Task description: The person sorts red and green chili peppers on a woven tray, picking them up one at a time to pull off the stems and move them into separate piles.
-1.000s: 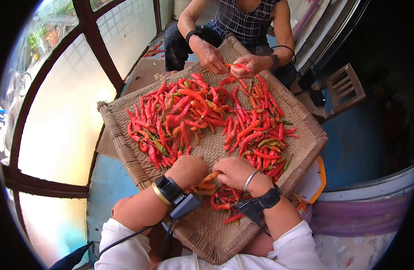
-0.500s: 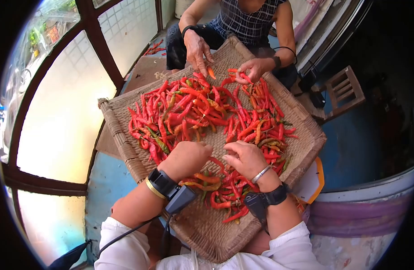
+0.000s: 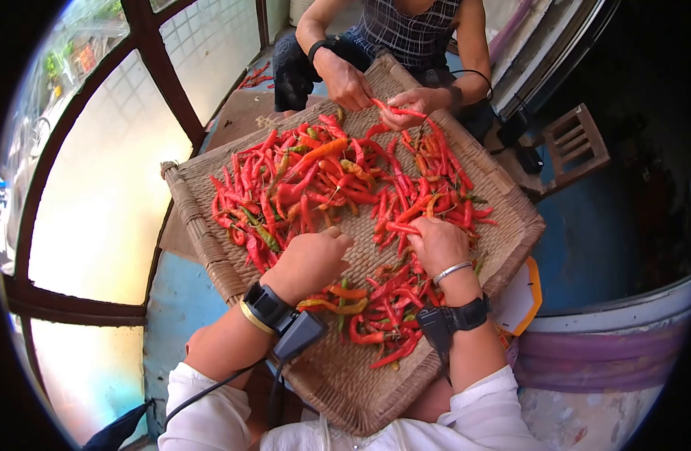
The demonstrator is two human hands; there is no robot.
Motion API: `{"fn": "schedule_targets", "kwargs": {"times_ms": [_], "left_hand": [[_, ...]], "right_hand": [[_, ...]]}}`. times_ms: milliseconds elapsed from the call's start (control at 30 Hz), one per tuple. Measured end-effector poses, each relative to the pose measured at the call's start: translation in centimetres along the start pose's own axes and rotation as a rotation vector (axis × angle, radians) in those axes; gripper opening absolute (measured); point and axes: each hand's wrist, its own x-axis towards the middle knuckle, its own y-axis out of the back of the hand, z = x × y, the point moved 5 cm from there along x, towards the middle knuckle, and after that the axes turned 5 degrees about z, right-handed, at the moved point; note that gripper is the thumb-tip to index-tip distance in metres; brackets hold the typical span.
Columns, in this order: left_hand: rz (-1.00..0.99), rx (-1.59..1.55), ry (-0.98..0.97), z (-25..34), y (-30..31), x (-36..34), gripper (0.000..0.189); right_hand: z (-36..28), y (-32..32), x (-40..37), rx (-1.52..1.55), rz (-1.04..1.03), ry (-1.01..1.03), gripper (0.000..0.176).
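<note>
A square woven tray [image 3: 330, 391] holds heaps of red peppers [image 3: 285, 180], with some green and orange ones among them. Over the tray's middle, left of the bare gap, is my left hand [image 3: 311, 259]; its fingers curl inward and their tips are hidden, so any held thing cannot be made out. To the right, my right hand [image 3: 439, 246] pinches a red pepper [image 3: 402, 228] at the edge of the right heap. A smaller pile of peppers [image 3: 390, 304] lies nearer me, between my wrists.
Across the tray a co-worker [image 3: 413, 30] sits, both hands on a red pepper above its far corner. A wooden stool [image 3: 576, 146] stands at right, and a white and orange object [image 3: 522, 297] lies beside the tray. Framed glass panes [image 3: 97, 188] line the left.
My right hand has moved right and now has a red pepper in its fingers. My left hand shifted slightly. The co-worker's hands have come together on one pepper.
</note>
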Motion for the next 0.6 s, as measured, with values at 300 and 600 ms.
{"fn": "schedule_targets", "kwargs": {"times_ms": [300,600], "left_hand": [[-0.459,0.379,-0.043,-2.7,-5.2,-1.2,0.010],[-0.470,0.446,-0.124,-3.2,-5.9,-1.1,0.009]], "right_hand": [[-7.4,-5.4,-3.9,0.193,-0.390,0.493,0.026],[-9.3,-7.8,-4.7,0.121,-0.473,0.459,0.023]]}}
